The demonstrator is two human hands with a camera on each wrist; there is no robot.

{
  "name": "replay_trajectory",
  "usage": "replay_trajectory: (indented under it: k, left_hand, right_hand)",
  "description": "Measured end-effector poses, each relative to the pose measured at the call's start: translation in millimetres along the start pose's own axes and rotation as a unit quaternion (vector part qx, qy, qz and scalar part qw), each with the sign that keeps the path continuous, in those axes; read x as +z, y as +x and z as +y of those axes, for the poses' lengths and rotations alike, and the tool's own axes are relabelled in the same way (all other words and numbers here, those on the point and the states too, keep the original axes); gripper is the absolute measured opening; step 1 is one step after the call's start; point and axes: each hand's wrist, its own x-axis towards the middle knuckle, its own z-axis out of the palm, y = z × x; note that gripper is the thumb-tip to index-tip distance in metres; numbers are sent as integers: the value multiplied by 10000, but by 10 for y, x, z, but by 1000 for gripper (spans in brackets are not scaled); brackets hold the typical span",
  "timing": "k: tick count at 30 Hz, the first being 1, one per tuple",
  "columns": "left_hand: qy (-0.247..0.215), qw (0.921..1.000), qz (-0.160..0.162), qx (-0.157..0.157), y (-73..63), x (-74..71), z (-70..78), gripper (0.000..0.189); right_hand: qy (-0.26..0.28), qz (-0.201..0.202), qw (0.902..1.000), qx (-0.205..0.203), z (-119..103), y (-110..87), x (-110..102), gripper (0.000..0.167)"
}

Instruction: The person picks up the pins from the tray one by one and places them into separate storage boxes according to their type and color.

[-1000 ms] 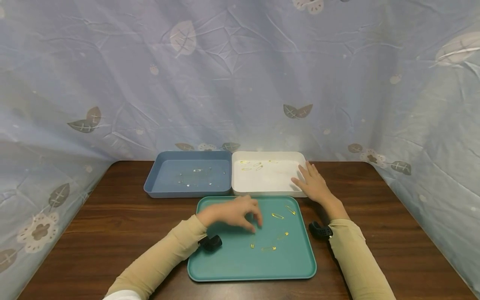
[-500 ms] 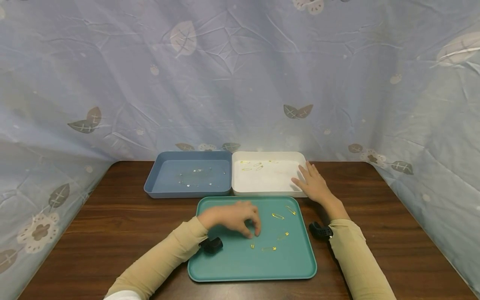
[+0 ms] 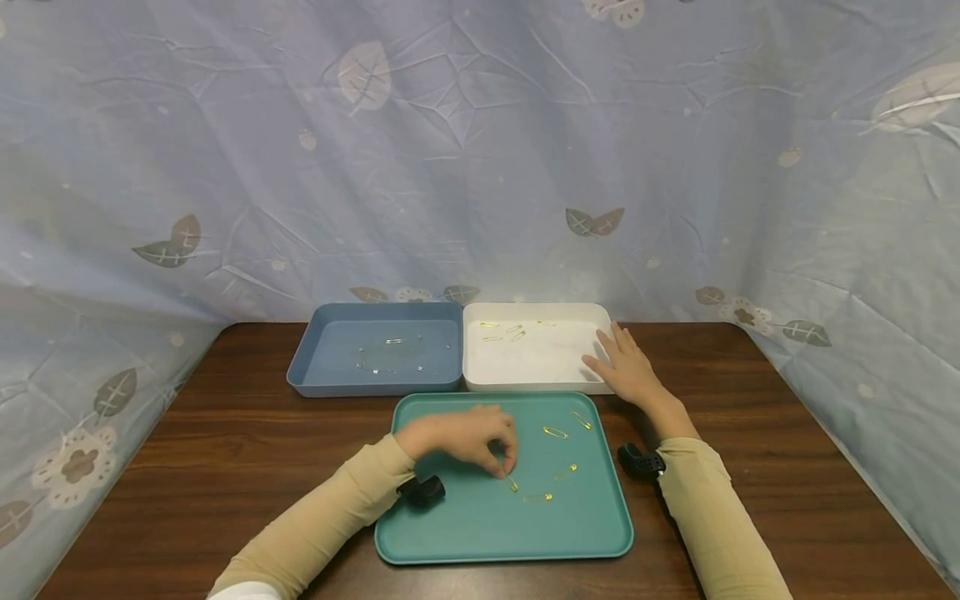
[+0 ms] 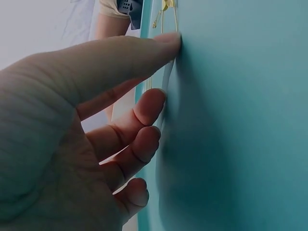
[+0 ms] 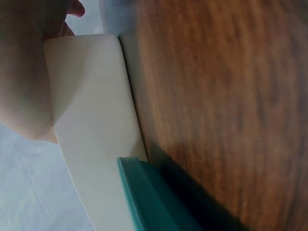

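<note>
Over the teal tray [image 3: 450, 533], my left hand [image 3: 472, 437] pinches one end of a gold safety pin [image 3: 513, 485] between thumb and index finger. In the left wrist view, the thumb [image 4: 166, 44] covers part of the pin, whose clasp [image 4: 167, 5] points away from the hand. Several other gold safety pins lie to the right on this tray, one [image 3: 556, 432] near its upper right. My right hand [image 3: 628, 367] rests with spread fingers on the right rim of the white tray [image 3: 562, 358].
Several gold safety pins [image 3: 491, 338] lie in the white tray. Left of it, touching, stands a blue tray [image 3: 322, 358] with several silver safety pins [image 3: 395, 340]. All three trays sit on a dark wooden table [image 3: 225, 433]. A patterned curtain [image 3: 480, 167] hangs behind.
My left hand has come down toward the near side of the teal tray and closed thumb and index finger on a safety pin, which has turned slightly. The right hand stays put.
</note>
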Motion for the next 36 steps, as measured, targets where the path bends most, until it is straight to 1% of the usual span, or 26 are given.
replay_trajectory:
  k: [3,7,11,14,18,20,22,25,29,33,36]
  left_hand:
    - [-7,9999,91,56,-2,-9,-3,3]
    - [92,9994,332,84,-12,-23,-14,4]
    - [293,9966,772,80,-19,-28,-39,5]
    - [506,9908,1248,100,-20,-36,-57,6]
    - [922,9781,1864,27,-24,-46,-77,6]
    - [1132,9715,2083,-34,-25,-50,-92,5]
    - [1286,9649,2288,-27,-26,-58,-108,4]
    - [1459,9537,2628,83,-25,-78,-137,5]
    - [1637,9371,3079,153,-38,-114,-187,3]
    - [1739,9230,3430,125,-58,-178,-246,7]
    - [1756,9135,3667,163,-64,-253,-285,8]
  right_hand:
    - [-31,-10,10000,12,7,10,2,76]
    - [-78,-1,10000,33,18,18,3,76]
    - [-69,30,10000,3,15,15,11,76]
    - [-26,53,10000,-17,8,10,12,75]
    - [-53,45,10000,-22,-1,-3,2,74]
    - [-76,31,10000,-34,1,-9,-4,74]
    - [-96,29,9999,-35,8,-6,-2,74]
    - [-79,48,10000,-23,19,-1,4,74]
    - [-51,82,10000,-14,21,7,14,74]
    - [-60,79,10000,1,18,10,16,74]
    - [-83,69,9999,-7,21,9,11,74]
